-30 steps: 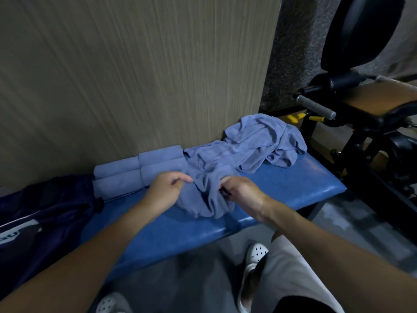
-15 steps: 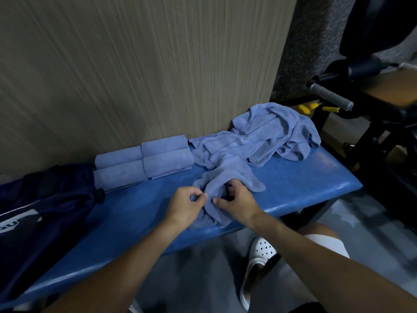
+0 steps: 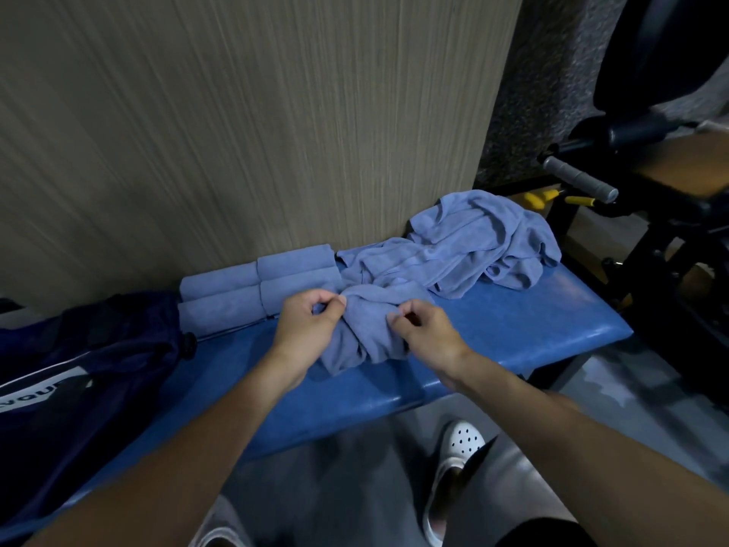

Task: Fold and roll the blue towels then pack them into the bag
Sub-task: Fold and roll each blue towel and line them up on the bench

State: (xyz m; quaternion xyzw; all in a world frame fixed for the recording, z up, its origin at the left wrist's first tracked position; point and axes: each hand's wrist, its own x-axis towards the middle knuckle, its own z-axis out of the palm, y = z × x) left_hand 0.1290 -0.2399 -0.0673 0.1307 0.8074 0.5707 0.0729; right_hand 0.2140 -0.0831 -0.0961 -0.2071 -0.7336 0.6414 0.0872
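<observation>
The left hand [image 3: 311, 323] and right hand [image 3: 424, 329] pinched a crumpled towel [image 3: 367, 337] on the bench [image 3: 513, 329], fingers [image 3: 333, 309] clamped on it. Four rolled towels [image 3: 256, 294] lay at its ten o'clock.

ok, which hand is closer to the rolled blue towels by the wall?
Left. The left hand sits just right of the rolled blue towels; the right hand is farther right, across the crumpled blue towel both pinch.

dark blue bag [image 3: 110, 349], white band [image 3: 35, 392] with cut-off letters, roughly "OQU", not fully readable
</observation>
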